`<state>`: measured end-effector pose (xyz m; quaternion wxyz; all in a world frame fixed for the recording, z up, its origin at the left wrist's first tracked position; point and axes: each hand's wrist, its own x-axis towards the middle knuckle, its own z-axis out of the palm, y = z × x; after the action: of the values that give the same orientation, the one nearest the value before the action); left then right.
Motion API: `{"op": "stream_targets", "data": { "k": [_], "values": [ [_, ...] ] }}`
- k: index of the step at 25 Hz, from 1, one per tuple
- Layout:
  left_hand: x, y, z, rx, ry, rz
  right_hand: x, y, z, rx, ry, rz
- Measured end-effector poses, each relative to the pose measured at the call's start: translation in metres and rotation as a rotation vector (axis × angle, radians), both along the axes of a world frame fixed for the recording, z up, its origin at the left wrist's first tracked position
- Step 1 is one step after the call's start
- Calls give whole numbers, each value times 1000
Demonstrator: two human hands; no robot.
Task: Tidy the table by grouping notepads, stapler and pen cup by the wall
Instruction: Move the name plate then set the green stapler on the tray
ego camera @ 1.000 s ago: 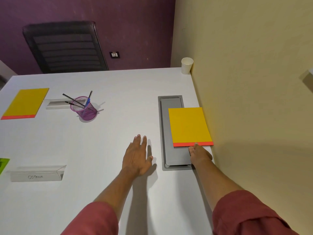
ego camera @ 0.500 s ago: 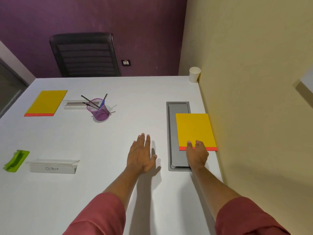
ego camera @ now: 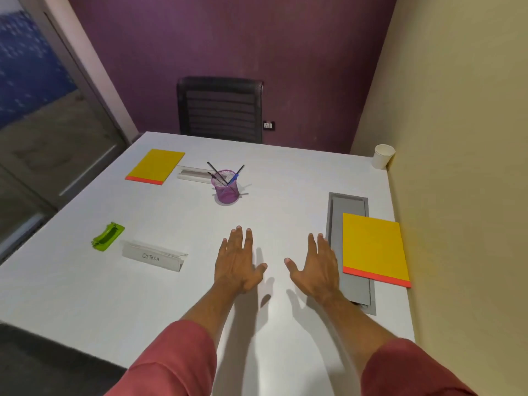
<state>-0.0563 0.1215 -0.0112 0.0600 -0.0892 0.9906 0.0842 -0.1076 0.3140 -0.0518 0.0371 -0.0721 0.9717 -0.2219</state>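
Observation:
One yellow notepad with a red edge lies by the beige wall on the right, partly over a grey cable hatch. A second yellow notepad lies at the far left of the white table. A purple mesh pen cup with several pens stands in the middle, far side. A green stapler rests at the left. My left hand and my right hand hover flat and open over the table's middle, holding nothing; the right one is just left of the near notepad.
A clear name stand lies beside the stapler, another behind the pen cup. A white paper cup stands in the far right corner. A black chair sits behind the table. A glass door is at the left.
My right hand has let go of the near notepad and moved left, fingers spread. The view has swung left, bringing the stapler and door into sight.

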Motion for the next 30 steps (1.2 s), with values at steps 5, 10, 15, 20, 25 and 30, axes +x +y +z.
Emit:
{"op": "stream_targets", "data": {
  "k": [5,10,15,20,25,30],
  "values": [
    [19,-52,1,7,34,140,-2,-62,10,51,11,163],
    [33,-112,-4,21,77,270,-6,-137,19,64,14,283],
    [40,-184,-14,45,77,417,-14,-221,21,90,3,395],
    [44,-249,-24,85,60,533,-23,-297,18,102,-34,499],
    [50,-308,-35,238,113,738,-30,-373,9,38,-151,586],
    [51,-365,-59,550,250,990,-38,-455,-8,-113,-302,626]
  ]
}}
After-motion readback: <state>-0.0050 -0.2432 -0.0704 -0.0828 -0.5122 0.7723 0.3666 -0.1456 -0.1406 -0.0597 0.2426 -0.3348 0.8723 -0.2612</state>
